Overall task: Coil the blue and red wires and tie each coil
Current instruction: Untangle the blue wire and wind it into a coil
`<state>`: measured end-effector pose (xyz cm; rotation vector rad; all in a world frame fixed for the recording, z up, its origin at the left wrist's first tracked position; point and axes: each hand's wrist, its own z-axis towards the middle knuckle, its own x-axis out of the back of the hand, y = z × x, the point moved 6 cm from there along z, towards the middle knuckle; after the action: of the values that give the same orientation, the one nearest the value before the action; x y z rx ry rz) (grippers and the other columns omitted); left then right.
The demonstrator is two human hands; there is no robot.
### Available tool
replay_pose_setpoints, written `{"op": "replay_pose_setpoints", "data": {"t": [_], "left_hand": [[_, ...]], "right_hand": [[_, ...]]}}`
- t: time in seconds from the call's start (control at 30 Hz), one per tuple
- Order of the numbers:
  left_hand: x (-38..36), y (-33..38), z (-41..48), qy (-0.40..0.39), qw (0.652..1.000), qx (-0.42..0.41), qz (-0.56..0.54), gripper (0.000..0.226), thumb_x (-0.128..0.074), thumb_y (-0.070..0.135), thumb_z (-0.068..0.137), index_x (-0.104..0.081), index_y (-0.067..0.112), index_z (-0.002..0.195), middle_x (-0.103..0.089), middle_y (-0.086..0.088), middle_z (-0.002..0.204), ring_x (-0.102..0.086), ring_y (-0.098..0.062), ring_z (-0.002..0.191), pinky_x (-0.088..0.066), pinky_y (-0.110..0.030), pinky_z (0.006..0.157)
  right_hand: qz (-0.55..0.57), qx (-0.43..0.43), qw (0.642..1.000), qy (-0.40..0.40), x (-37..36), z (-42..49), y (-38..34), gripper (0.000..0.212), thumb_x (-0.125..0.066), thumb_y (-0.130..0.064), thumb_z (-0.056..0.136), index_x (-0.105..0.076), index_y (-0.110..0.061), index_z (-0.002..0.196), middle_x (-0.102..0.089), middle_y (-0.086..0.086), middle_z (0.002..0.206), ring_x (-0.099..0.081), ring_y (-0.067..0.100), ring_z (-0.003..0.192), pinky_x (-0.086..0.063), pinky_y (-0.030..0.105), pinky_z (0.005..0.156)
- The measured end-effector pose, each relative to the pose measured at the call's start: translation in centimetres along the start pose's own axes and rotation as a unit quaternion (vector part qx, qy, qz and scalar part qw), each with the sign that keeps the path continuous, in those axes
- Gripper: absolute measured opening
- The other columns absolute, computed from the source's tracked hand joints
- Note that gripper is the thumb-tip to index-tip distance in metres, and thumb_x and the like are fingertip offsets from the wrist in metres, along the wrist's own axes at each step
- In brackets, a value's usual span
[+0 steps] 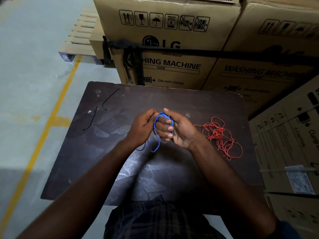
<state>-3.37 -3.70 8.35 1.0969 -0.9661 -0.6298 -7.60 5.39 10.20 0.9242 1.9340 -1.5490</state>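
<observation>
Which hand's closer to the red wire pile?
Right. The right hand is beside the red wire, not touching; the left hand is farther, on the right hand's other side.

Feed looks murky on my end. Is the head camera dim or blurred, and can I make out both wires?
Head view: dim overall, foreground deep in shadow; the thin blue wire at centre and the loose red wire tangle are both legible; a pale sheen on the dark tabletop; print on the right-hand cardboard carton is smeared; wide-angle bends the edges.
</observation>
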Motion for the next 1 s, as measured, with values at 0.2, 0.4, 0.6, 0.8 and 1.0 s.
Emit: {"op": "replay_pose_setpoints", "data": {"t": [0.2, 0.4, 0.6, 0.8, 1.0], "left_hand": [[-1.2, -2.2, -1.9, 0.000, 0.997, 0.064, -0.032, 0.030, -0.041, 0.038, 0.100, -0.052, 0.020, 0.078, -0.047, 0.009, 0.055, -0.041, -0.006, 0.051, -0.034, -0.024, 0.053], [-2.6, -0.4, -2.8, -0.081, 0.991, 0.038, 0.100, 0.030, -0.048, 0.036, 0.098, -0.059, 0.015, 0.079, -0.062, 0.001, 0.060, -0.062, -0.012, 0.057, -0.051, -0.036, 0.063], [-1.9, 2.3, -3.5, -0.098, 0.979, -0.080, 0.162, 0.028, -0.047, 0.036, 0.096, -0.055, 0.017, 0.078, -0.055, 0.002, 0.063, -0.052, -0.011, 0.058, -0.044, -0.036, 0.061], [-1.0, 3.5, -2.1, -0.132, 0.950, -0.164, 0.230, 0.009, -0.056, 0.035, 0.096, -0.058, 0.029, 0.089, -0.046, 0.018, 0.072, -0.043, 0.000, 0.067, -0.038, -0.023, 0.062], [2.3, 3.2, 0.2, -0.101, 0.964, -0.128, 0.211, 0.009, -0.076, 0.029, 0.083, -0.070, 0.024, 0.078, -0.063, 0.015, 0.071, -0.056, 0.002, 0.066, -0.037, -0.008, 0.062]], "right_hand": [[0.103, 0.122, 0.985, 0.063, 1.2, 0.1, -3.6, 0.045, -0.026, -0.039, 0.101, -0.042, -0.021, 0.063, -0.038, -0.006, 0.052, -0.037, 0.010, 0.045, -0.038, 0.024, 0.047], [0.049, 0.240, 0.930, 0.272, 3.8, 0.7, -4.4, 0.035, -0.036, -0.033, 0.103, -0.047, -0.012, 0.078, -0.051, 0.001, 0.065, -0.053, 0.016, 0.056, -0.049, 0.028, 0.057], [-0.062, 0.260, 0.880, 0.392, 8.3, 0.1, -5.0, 0.033, -0.039, -0.026, 0.104, -0.048, -0.011, 0.075, -0.054, 0.001, 0.062, -0.057, 0.017, 0.053, -0.051, 0.030, 0.058], [-0.451, 0.163, 0.806, 0.347, 7.8, 0.4, -0.7, 0.045, -0.040, -0.035, 0.098, -0.047, -0.021, 0.056, -0.047, -0.007, 0.051, -0.046, 0.007, 0.051, -0.039, 0.030, 0.060], [-0.319, 0.000, 0.922, 0.219, 6.1, 0.3, 3.0, 0.048, -0.028, -0.041, 0.104, -0.043, -0.011, 0.070, -0.038, 0.005, 0.054, -0.041, 0.014, 0.045, -0.039, 0.026, 0.051]]}}
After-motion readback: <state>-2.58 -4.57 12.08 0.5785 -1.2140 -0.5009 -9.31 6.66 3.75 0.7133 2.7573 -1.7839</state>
